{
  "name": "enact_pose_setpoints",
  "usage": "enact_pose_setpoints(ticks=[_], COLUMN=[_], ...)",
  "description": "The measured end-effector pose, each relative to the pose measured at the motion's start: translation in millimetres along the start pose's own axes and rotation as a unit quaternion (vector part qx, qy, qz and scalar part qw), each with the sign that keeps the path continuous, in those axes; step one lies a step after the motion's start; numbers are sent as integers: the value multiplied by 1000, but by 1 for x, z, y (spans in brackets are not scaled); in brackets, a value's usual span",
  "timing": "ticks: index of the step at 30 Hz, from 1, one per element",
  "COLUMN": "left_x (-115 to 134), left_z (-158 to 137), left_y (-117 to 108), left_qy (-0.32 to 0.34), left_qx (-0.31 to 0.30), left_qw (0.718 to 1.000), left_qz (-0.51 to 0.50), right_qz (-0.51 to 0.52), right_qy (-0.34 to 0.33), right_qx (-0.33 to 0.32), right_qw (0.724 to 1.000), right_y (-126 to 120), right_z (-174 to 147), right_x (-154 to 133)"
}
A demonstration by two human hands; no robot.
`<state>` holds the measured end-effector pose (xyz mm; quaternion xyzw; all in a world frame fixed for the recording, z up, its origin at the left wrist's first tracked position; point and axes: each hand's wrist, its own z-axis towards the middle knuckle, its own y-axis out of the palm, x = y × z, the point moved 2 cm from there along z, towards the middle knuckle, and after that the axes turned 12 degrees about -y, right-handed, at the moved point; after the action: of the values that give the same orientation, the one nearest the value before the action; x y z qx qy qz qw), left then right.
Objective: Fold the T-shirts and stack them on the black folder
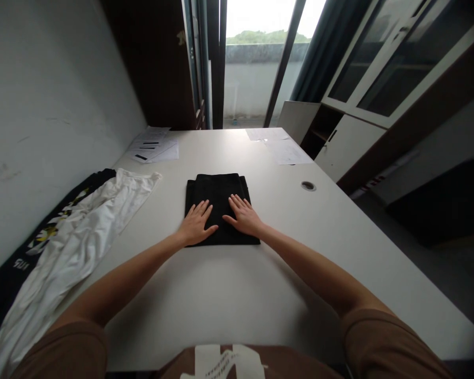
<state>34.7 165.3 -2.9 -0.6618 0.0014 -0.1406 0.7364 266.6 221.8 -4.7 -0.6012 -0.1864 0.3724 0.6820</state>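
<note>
At the frame's centre, our left hand and right hand lie spread, palms down, on a folded black cloth, where we should press evenly to avoid wrinkling it.

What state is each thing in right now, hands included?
Black cloth: folded, lying flat
Left hand: open, palm down on the black cloth
Right hand: open, palm down on it too
White garment: laid out lengthwise, rumpled
Dark printed garment: laid lengthwise, partly covered
Left papers: flat, overlapping
Right papers: flat
Left lower cabinet door: open
Right lower cabinet door: shut
</note>
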Motion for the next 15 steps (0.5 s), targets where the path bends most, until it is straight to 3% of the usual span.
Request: enact_pose_setpoints(ticks=[3,10,15], left_x=[1,-21,-1], left_z=[-15,-48,-51], left_y=[1,-8,-8], left_qy=[13,-6,20], left_qx=[-8,-23,-14], left_qw=[1000,999,1000], left_qz=[10,26,18], right_qz=[-3,-18,-10], right_qy=[-13,40,-14], right_qx=[0,-14,-9], right_qw=[1000,999,1000], right_y=[6,-5,-9], right_z=[-21,-55,-49], right_x=[-15,4,-35])
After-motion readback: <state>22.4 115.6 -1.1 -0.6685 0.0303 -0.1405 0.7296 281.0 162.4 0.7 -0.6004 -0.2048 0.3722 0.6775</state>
